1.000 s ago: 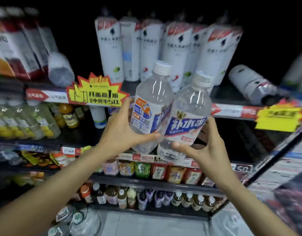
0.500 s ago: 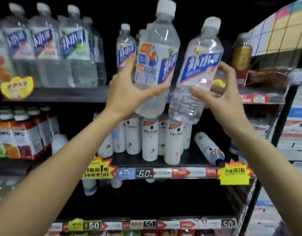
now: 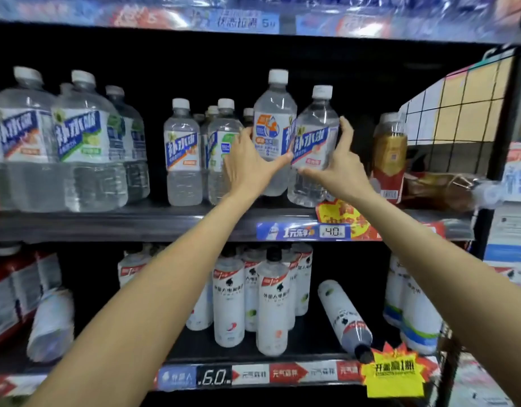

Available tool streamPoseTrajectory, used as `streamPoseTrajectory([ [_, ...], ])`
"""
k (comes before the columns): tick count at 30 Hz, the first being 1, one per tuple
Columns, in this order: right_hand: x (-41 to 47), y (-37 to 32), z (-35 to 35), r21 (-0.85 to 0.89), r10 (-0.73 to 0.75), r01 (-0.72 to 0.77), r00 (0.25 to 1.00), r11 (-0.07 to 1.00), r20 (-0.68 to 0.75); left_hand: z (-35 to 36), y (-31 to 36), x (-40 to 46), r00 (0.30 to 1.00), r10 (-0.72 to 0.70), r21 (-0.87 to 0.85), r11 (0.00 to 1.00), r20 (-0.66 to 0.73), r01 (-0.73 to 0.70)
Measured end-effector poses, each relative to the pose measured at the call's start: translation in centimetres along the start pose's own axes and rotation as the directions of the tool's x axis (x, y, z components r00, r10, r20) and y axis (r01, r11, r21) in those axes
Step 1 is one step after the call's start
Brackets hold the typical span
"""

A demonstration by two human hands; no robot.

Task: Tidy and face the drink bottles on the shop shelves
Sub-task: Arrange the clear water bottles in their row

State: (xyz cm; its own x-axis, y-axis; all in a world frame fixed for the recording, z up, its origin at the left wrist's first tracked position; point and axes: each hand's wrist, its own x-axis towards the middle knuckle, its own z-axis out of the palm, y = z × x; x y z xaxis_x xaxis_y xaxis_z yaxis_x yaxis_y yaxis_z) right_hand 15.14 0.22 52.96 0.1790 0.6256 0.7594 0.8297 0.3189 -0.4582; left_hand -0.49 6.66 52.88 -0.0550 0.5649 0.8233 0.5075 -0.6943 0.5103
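Note:
Two clear bottles with white caps and blue-and-white labels are held upright side by side over the upper shelf (image 3: 153,221). My left hand (image 3: 247,164) grips the left bottle (image 3: 274,113), whose label shows an orange patch. My right hand (image 3: 340,168) grips the right bottle (image 3: 316,127), fingers up its right side and thumb under the label. The two bottles touch each other. Their bases sit at or just above the shelf board; I cannot tell which.
Matching small bottles (image 3: 181,151) stand to the left, then large water jugs (image 3: 86,142). An amber bottle (image 3: 390,154) stands to the right near a wire grid panel (image 3: 459,113). On the lower shelf, white bottles (image 3: 228,301) stand and one white bottle (image 3: 343,315) lies on its side.
Both hands carried the two bottles up from the lower shelves and forward to the upper shelf. My view rose with them. The grips are unchanged.

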Motion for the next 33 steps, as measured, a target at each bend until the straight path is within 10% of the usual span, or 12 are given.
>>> streamPoseTrajectory([
  [13, 4.1, 1.3, -0.4, -0.414, 0.052, 0.017, 0.986, 0.91, 0.156, 0.6, -1.1, -0.6, 0.975, 0.07, 0.283, 0.95, 0.211, -0.13],
  [19, 2.4, 2.8, 0.7, -0.249, -0.157, 0.182, 0.98, 0.951, 0.12, -0.8, -2.3, -1.4, 0.897, 0.174, 0.361, 0.871, 0.407, -0.333],
  [30, 6.7, 2.1, 4.0, -0.697, -0.039, 0.166, 0.98, 0.698, 0.194, 3.0, -1.4, 1.0, 0.849, 0.274, 0.84, 0.189, 0.452, -0.508],
  [33, 7.6, 2.4, 5.3, -0.779, -0.008, 0.159, 0.981, 0.607, 0.194, 3.6, -1.9, 1.0, 0.851, 0.3, 0.849, 0.185, 0.432, -0.496],
])
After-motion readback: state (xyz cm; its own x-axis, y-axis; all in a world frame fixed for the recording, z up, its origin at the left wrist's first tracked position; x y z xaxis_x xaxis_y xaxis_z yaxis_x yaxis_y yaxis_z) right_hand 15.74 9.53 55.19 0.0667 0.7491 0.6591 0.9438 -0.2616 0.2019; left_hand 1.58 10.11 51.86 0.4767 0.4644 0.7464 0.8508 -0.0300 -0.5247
